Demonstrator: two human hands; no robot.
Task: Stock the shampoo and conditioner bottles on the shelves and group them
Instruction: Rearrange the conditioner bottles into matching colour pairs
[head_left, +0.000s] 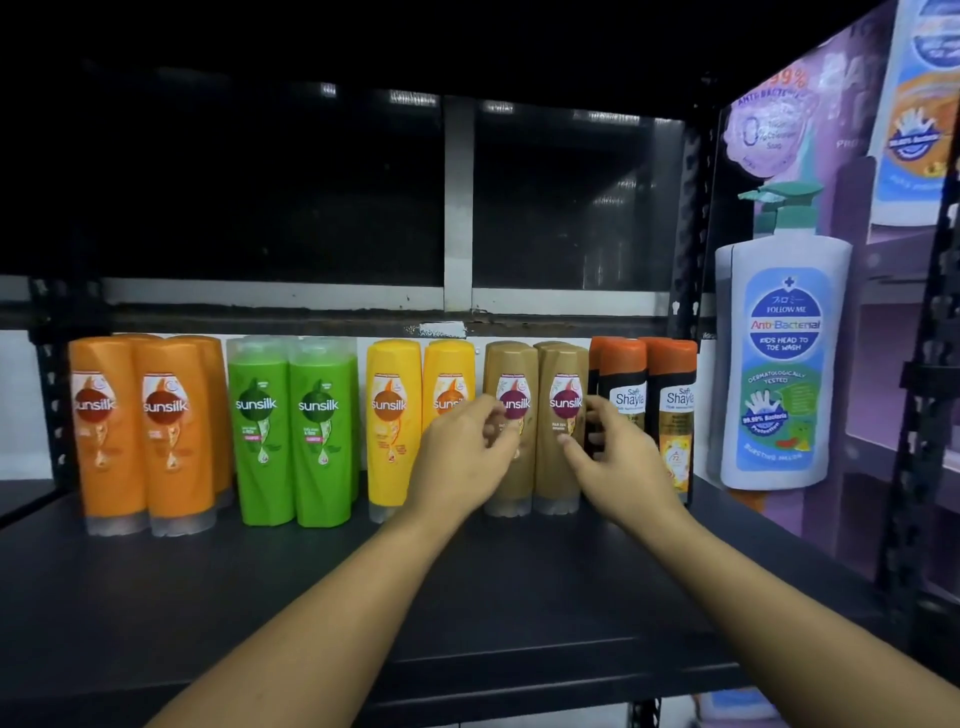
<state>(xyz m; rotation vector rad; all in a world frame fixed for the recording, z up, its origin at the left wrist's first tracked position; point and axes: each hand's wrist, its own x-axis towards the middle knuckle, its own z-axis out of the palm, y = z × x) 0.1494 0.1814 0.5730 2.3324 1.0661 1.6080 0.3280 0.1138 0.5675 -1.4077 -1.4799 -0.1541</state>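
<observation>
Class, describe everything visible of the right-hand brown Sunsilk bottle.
The right-hand brown Sunsilk bottle looks like glossy tan plastic, with a maroon logo and a clear cap. It stands cap-down on the dark shelf, beside its brown twin. The right hand reaches its front and right edge; whether it grips is unclear.

On the black shelf stood orange bottles, green bottles, yellow bottles, tan bottles and orange-capped black bottles, beside a white pump bottle with a blue label and green pump.
</observation>
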